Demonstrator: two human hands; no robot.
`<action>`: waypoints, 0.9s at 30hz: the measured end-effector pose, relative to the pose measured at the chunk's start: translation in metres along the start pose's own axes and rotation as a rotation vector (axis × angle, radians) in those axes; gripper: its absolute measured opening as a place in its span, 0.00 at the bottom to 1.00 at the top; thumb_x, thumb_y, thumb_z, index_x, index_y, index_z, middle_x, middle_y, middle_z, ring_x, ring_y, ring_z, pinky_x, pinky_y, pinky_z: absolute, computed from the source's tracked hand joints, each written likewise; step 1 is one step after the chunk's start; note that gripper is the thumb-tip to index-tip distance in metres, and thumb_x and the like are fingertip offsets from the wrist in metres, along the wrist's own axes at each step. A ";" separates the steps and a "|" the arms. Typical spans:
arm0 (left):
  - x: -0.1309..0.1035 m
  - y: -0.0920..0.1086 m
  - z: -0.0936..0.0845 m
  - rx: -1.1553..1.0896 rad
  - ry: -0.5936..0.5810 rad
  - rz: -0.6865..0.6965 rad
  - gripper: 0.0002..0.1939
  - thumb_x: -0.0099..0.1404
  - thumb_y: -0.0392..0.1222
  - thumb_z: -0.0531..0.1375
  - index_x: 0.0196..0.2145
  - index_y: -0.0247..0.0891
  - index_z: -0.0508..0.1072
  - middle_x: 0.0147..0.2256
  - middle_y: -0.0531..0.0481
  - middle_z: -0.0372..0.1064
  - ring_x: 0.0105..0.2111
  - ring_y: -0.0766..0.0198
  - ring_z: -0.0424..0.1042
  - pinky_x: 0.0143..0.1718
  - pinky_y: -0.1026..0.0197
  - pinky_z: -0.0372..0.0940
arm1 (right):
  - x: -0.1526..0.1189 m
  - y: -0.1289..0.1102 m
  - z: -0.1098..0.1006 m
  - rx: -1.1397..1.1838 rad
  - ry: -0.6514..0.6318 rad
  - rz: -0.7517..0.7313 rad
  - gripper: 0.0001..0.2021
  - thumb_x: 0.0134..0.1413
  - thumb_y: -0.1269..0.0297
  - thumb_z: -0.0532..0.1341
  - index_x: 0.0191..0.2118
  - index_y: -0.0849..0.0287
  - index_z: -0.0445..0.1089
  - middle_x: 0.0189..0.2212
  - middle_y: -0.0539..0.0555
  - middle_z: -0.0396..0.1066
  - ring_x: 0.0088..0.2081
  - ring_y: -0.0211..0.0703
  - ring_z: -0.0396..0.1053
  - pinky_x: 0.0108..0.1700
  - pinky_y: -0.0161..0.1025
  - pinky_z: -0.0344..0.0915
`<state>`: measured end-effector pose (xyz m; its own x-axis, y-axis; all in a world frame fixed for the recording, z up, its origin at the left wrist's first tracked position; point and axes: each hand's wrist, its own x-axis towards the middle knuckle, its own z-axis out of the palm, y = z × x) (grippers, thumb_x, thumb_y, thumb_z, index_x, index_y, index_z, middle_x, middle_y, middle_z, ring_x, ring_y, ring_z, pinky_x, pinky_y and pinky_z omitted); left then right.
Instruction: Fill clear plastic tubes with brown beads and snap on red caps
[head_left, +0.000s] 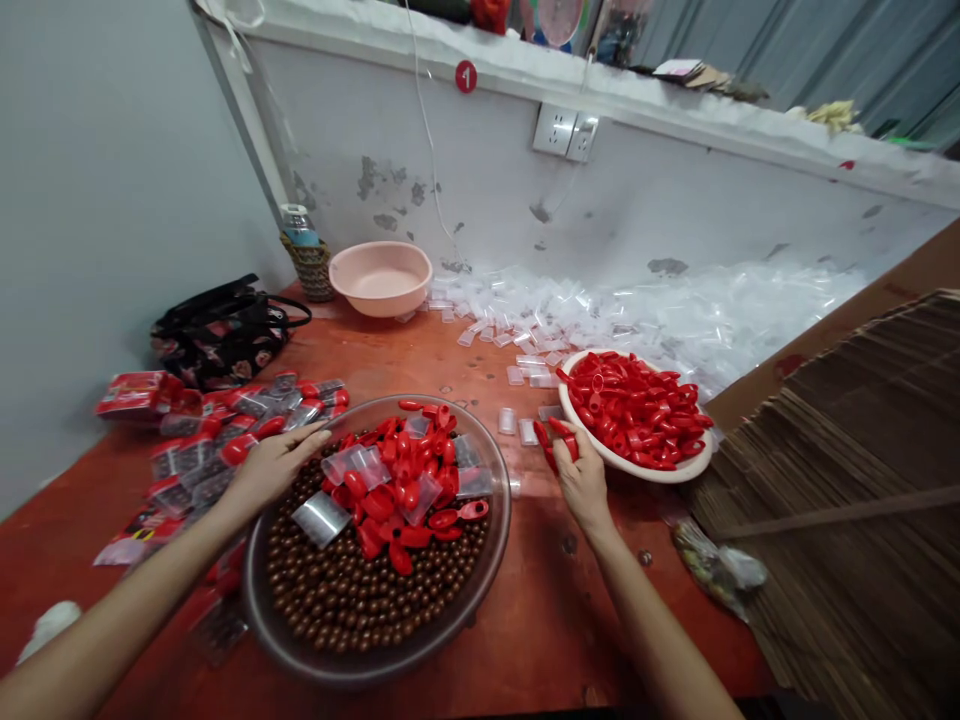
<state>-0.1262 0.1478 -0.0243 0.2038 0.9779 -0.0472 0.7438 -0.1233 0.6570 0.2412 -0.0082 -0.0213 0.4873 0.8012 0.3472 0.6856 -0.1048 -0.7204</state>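
Observation:
A wide basin (501, 555) holds brown round balls (360, 592), with red plastic caps (409, 460) and clear plastic sleeves (321, 518) heaped on top. Over the basin's left rim reaches my left hand (276, 465), fingers stretched out and nothing visible in them. My right hand (581, 480) is closed around a few red plastic caps (546, 440), just left of a white bowl (637, 472). More caps of the same kind (637, 410) fill that bowl. The palm side of my right hand is hidden.
Filled red-capped packs (199, 465) lie left of the basin, below a black flowered bag (221, 335). A pink basin (382, 280) and a woven basket (309, 270) stand at the back. Clear sleeves (637, 310) pile along the wall. Stacked cardboard (855, 500) borders the right.

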 end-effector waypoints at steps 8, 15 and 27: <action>-0.002 -0.003 0.000 0.046 0.023 0.067 0.33 0.56 0.60 0.49 0.48 0.30 0.69 0.49 0.43 0.66 0.51 0.53 0.64 0.54 0.55 0.56 | -0.012 -0.036 0.005 0.189 -0.265 -0.150 0.30 0.56 0.54 0.50 0.62 0.53 0.39 0.60 0.59 0.48 0.58 0.47 0.51 0.56 0.49 0.53; 0.002 -0.010 0.004 -0.002 0.059 0.090 0.31 0.56 0.60 0.50 0.47 0.35 0.70 0.48 0.46 0.67 0.50 0.55 0.65 0.53 0.58 0.57 | -0.025 0.042 0.052 -0.597 -0.430 -0.342 0.33 0.50 0.52 0.55 0.61 0.50 0.46 0.64 0.60 0.32 0.62 0.61 0.33 0.57 0.61 0.40; -0.002 -0.005 0.002 -0.004 0.052 0.086 0.30 0.57 0.59 0.50 0.47 0.36 0.70 0.49 0.46 0.67 0.50 0.55 0.65 0.53 0.59 0.57 | 0.053 0.039 0.099 -0.669 -0.310 -0.282 0.22 0.57 0.52 0.48 0.56 0.51 0.56 0.51 0.59 0.61 0.49 0.50 0.57 0.44 0.44 0.55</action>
<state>-0.1288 0.1464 -0.0288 0.2332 0.9712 0.0481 0.7226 -0.2062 0.6598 0.2402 0.0888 -0.0903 0.1406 0.9678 0.2087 0.9887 -0.1262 -0.0811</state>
